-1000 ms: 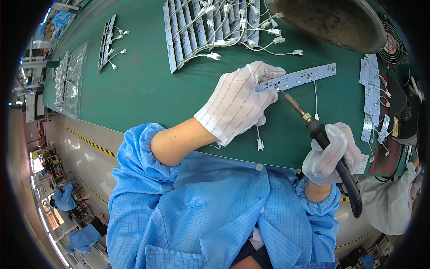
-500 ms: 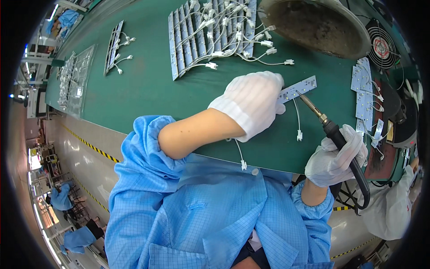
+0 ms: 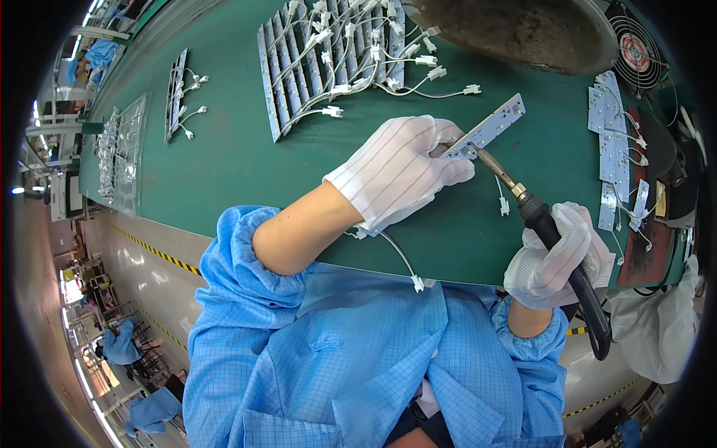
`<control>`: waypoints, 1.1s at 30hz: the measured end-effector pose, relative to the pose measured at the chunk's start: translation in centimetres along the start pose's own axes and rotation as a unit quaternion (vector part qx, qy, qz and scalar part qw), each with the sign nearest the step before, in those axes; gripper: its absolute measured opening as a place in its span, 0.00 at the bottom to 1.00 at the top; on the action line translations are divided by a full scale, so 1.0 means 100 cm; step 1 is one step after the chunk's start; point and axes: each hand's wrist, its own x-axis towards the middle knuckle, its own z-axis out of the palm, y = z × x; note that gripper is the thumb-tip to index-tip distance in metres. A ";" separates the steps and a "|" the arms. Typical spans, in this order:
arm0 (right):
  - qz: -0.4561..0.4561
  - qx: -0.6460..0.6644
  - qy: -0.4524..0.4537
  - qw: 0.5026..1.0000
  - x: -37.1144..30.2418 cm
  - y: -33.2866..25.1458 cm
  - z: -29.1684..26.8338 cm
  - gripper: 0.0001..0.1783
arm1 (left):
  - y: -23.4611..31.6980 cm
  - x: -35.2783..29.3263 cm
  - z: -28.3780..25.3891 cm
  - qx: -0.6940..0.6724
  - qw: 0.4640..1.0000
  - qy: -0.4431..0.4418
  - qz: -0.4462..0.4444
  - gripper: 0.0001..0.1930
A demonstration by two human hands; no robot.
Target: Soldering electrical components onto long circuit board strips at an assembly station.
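My left hand (image 3: 403,168), in a white striped glove, grips a narrow LED circuit strip (image 3: 497,123) by its near end. The strip is raised at a slant, its far end pointing up and right. My gloved right hand (image 3: 560,257) is wrapped round the black handle of a soldering iron (image 3: 541,216). Its metal tip meets or nearly meets the strip close to my left fingertips; exact contact is too small to tell. A thin lead with a white connector (image 3: 504,206) hangs below the strip. Another white wired connector (image 3: 417,284) sticks out from beneath my left hand, its other end partly hidden.
A row of wired LED strips (image 3: 299,75) lies at the back of the green table (image 3: 216,164). A large round hood (image 3: 515,33) overhangs the far right, beside a fan (image 3: 636,56). More LED boards (image 3: 615,153) sit at right, a clear plastic tray (image 3: 133,153) at left.
The strip's far end has tilted upward. The soldering iron's tip has shifted left along it, nearer my left fingers. The whole view has moved slightly.
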 end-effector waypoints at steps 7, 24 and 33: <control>0.012 0.034 0.006 0.999 0.002 -0.002 0.003 0.16 | -0.003 -0.004 0.001 0.038 0.998 0.018 0.051 0.14; -0.010 -0.001 -0.008 1.000 0.002 -0.004 0.001 0.17 | 0.003 -0.002 0.001 -0.031 0.995 -0.014 -0.094 0.13; -0.012 -0.042 0.001 0.999 0.003 -0.003 0.000 0.21 | -0.001 0.000 -0.002 -0.136 0.981 -0.012 -0.136 0.18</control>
